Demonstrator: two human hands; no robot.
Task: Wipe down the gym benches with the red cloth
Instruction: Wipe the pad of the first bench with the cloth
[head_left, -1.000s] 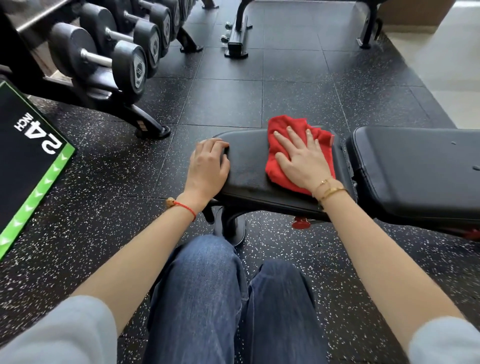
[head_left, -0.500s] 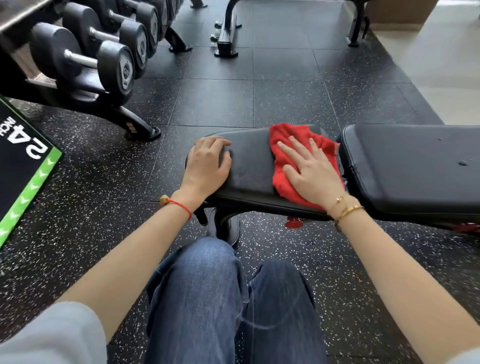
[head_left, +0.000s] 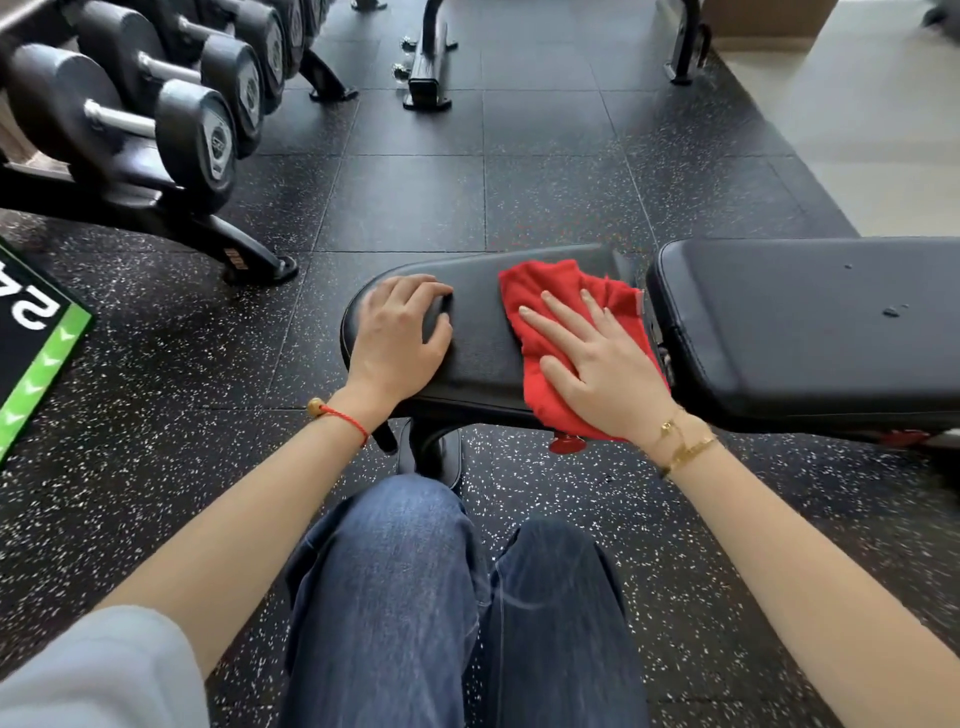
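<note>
A black padded gym bench stands across the view, with a small seat pad (head_left: 480, 338) in the middle and a long back pad (head_left: 810, 322) to its right. The red cloth (head_left: 540, 291) lies on the right half of the seat pad, beside the gap between the pads. My right hand (head_left: 597, 364) presses flat on the cloth with straight, spread fingers. My left hand (head_left: 397, 332) rests on the seat pad's left end, fingers loosely bent over the padding. A few small drops (head_left: 893, 310) sit on the back pad.
A dumbbell rack (head_left: 156, 119) stands at the upper left, its foot close to the seat pad. A black and green plyo box (head_left: 36, 338) is at the left edge. Another bench frame (head_left: 431, 62) stands farther back. My knees in jeans (head_left: 415, 597) are just below the seat.
My right hand has slid the red cloth a little to the right on the seat pad, toward the gap. My left hand stays on the pad's left end.
</note>
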